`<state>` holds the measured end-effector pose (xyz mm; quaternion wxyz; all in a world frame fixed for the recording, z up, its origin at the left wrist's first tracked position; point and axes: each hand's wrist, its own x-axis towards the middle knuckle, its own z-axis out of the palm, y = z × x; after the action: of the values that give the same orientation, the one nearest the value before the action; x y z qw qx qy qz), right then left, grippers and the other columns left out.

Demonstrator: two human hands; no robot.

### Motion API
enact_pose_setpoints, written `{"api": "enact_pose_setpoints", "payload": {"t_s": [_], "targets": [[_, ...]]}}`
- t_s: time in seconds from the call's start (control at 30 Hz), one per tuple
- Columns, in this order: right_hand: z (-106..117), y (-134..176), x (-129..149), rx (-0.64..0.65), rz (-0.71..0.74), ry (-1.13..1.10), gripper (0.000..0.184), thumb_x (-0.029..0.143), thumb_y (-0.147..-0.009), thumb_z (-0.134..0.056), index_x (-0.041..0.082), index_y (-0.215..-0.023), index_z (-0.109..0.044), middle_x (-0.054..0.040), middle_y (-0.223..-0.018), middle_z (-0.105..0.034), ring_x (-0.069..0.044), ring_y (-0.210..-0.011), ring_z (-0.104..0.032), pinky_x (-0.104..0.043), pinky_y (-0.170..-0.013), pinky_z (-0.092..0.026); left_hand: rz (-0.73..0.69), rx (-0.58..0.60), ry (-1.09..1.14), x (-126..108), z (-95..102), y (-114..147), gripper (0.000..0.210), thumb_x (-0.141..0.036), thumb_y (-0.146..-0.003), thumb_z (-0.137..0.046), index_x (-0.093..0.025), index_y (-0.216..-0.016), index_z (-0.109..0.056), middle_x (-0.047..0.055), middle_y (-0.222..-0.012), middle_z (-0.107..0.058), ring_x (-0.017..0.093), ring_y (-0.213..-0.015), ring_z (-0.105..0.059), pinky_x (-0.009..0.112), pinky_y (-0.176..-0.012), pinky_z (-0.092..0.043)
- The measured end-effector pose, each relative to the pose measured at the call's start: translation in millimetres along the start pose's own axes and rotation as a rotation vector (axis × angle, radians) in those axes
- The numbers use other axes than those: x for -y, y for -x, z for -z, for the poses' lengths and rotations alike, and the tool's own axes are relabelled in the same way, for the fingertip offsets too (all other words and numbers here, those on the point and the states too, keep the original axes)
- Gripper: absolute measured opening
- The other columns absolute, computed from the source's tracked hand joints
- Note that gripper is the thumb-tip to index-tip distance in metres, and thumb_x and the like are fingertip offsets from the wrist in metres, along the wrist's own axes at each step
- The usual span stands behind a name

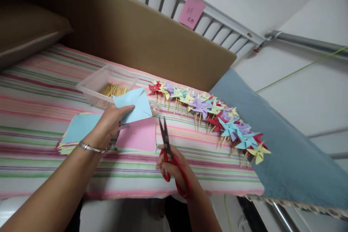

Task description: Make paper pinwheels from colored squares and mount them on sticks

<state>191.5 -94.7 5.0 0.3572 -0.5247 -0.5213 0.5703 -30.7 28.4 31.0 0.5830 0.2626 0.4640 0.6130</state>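
Observation:
My left hand (110, 119) grips a light blue paper square (134, 105), thumb on top and fingers beneath. Slits run inward from corners of this square. In my right hand (175, 168) is a pair of scissors (165, 139) with red handles, its dark blades slightly apart and pointing up, just right of the blue square. Below the square lies a pink paper sheet (138, 137). A stack of coloured paper (81, 128), blue on top, sits left of my left wrist, partly covered by my forearm.
Behind my left hand stands a clear plastic box (91, 83) holding wooden sticks (114, 90). Many paper pinwheels (201, 107) on sticks line the right side of the striped cloth (35, 116). A brown board (136, 32) rises at the back; a blue surface (288, 152) borders the right.

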Motion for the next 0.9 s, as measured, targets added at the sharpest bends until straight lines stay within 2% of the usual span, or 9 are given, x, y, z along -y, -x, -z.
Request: {"api": "enact_pose_setpoints", "payload": {"t_s": [0.1,0.13,0.23,0.33,0.43,0.6,0.77,0.9], "targets": [[-7.8,1.3,3.9,0.062,-0.007,0.238,0.039,0.017,-0.075,-0.056,0.022,-0.114,-0.053,-0.0036,-0.090,-0.065,-0.016,-0.079,-0.059,-0.029,-0.070,-0.046,-0.029,0.095,-0.059,-14.5,6.8,-4.8,0.035,-0.019,-0.047,-0.078,-0.013,-0.080,-0.070,0.010,-0.084,-0.073,0.021,-0.062,-0.063,0.029,-0.055,-0.050],[-9.0,2.1,5.8,0.077,-0.001,0.285,0.036,0.019,-0.077,-0.056,0.023,-0.113,-0.054,-0.0031,-0.091,-0.065,-0.016,-0.080,-0.059,-0.028,-0.072,-0.045,-0.031,0.084,-0.076,-19.0,9.0,-5.8,0.035,-0.018,-0.046,-0.078,-0.013,-0.079,-0.070,0.009,-0.083,-0.073,0.021,-0.063,-0.063,0.028,-0.055,-0.049],[-12.0,3.6,10.0,0.108,-0.037,0.346,0.025,0.030,-0.080,-0.058,0.021,-0.104,-0.058,-0.0003,-0.079,-0.060,-0.014,-0.071,-0.055,-0.026,-0.066,-0.043,0.009,0.062,-0.128,-30.8,14.4,-5.3,0.038,-0.013,-0.043,-0.077,-0.014,-0.080,-0.071,0.008,-0.078,-0.072,0.021,-0.063,-0.062,0.026,-0.054,-0.048],[-17.1,2.8,10.3,0.108,-0.094,0.348,0.027,0.038,-0.078,-0.061,0.020,-0.098,-0.059,0.0015,-0.070,-0.054,-0.012,-0.062,-0.049,-0.024,-0.057,-0.040,0.060,0.109,-0.204,-38.4,18.2,-2.2,0.037,-0.012,-0.041,-0.077,-0.013,-0.078,-0.072,0.007,-0.070,-0.070,0.020,-0.058,-0.060,0.027,-0.052,-0.046],[-23.7,1.4,9.6,0.104,-0.132,0.309,0.029,0.039,-0.077,-0.061,0.020,-0.099,-0.059,0.0018,-0.067,-0.054,-0.011,-0.057,-0.048,-0.024,-0.054,-0.039,0.097,0.155,-0.245,-40.3,21.3,-1.4,0.034,-0.013,-0.041,-0.077,-0.012,-0.074,-0.071,0.008,-0.066,-0.068,0.020,-0.054,-0.058,0.027,-0.049,-0.045],[-33.0,1.0,13.0,0.114,-0.147,0.291,0.027,0.037,-0.077,-0.059,0.020,-0.097,-0.059,0.0017,-0.065,-0.056,-0.010,-0.053,-0.047,-0.023,-0.051,-0.037,0.137,0.171,-0.257,-36.6,24.3,-4.2,0.033,-0.012,-0.040,-0.077,-0.013,-0.073,-0.072,0.007,-0.065,-0.069,0.021,-0.053,-0.059,0.028,-0.048,-0.046],[-41.2,1.3,19.1,0.064,-0.196,0.280,0.024,0.037,-0.077,-0.059,0.020,-0.094,-0.059,0.0020,-0.064,-0.056,-0.009,-0.050,-0.046,-0.020,-0.046,-0.033,0.157,0.214,-0.303,-35.5,23.8,-3.2,0.021,-0.010,-0.043,-0.076,-0.013,-0.064,-0.071,0.006,-0.058,-0.066,0.018,-0.047,-0.054,0.025,-0.043,-0.042],[-43.6,0.6,20.9,0.065,-0.201,0.241,0.024,0.038,-0.079,-0.057,0.020,-0.094,-0.058,0.0023,-0.063,-0.056,-0.008,-0.046,-0.043,-0.019,-0.043,-0.032,0.220,0.193,-0.276,-35.6,24.4,-2.6,0.026,-0.005,-0.045,-0.074,-0.013,-0.069,-0.072,0.005,-0.058,-0.066,0.017,-0.048,-0.054,0.025,-0.046,-0.040]]}}
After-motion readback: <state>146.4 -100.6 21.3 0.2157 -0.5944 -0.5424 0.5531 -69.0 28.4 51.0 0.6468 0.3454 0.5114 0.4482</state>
